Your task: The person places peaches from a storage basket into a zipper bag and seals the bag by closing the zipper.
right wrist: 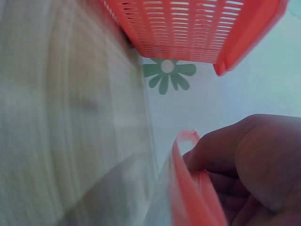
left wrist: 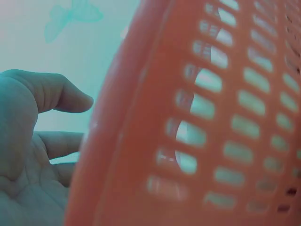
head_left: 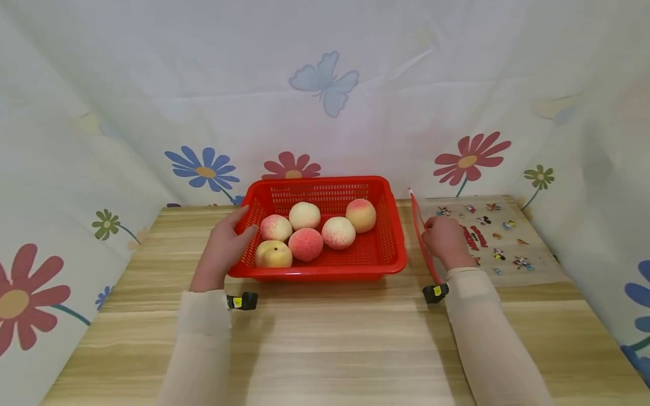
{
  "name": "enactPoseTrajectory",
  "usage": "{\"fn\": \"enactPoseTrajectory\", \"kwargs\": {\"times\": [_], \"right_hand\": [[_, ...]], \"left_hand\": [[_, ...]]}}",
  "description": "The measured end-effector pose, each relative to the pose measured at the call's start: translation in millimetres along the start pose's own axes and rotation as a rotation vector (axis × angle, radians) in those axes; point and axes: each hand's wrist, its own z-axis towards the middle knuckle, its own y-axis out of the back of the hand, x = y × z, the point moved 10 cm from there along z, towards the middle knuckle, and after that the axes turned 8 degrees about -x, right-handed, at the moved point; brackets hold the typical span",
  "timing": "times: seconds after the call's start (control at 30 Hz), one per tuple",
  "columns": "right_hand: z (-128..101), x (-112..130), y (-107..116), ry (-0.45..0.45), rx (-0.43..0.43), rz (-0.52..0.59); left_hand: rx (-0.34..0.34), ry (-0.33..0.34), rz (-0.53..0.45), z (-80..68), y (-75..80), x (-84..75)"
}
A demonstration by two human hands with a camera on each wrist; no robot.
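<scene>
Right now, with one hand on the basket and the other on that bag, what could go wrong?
The left hand only touches the red basket at one end, so a push might slide it and roll the six peaches. The right hand pinches just the red edge of the clear bag, which may flop or slip.

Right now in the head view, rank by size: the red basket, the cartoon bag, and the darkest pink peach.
1. Red basket, largest.
2. Cartoon bag; its clear edges are hard to trace, so this is unsure.
3. Darkest pink peach, plainly smallest.
</scene>
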Motion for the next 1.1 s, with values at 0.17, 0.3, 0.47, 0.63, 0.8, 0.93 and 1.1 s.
{"fn": "enactPoseTrajectory", "kwargs": {"times": [0.17, 0.3, 0.47, 0.63, 0.8, 0.93, 1.1], "right_hand": [[-2.8, -0.1, 8.1, 0.012, -0.015, 0.009], [-4.9, 1.3, 14.7, 0.033, -0.055, 0.010], [-6.7, 5.2, 25.1, 0.082, -0.126, 0.009], [-9.3, 8.8, 34.6, 0.139, -0.180, -0.009], [-12.7, 7.9, 39.0, 0.130, -0.176, 0.016], [-14.5, 6.3, 39.2, 0.102, -0.154, 0.032], [-16.0, 8.0, 45.2, 0.114, -0.169, 0.037]], "left_hand": [[0.010, -0.022, 0.037, -2.5, -9.3, -14.9], [0.007, -0.067, 0.055, -3.4, -19.4, -27.4], [0.017, -0.088, 0.078, -6.1, -34.4, -41.4], [0.049, -0.103, 0.056, -11.6, -53.9, -58.7], [0.088, -0.101, 0.009, -17.6, -76.2, -75.6], [0.121, -0.079, -0.008, -21.5, -94.8, -86.2], [0.137, -0.131, -0.023, -25.0, -112.4, -102.5]]}}
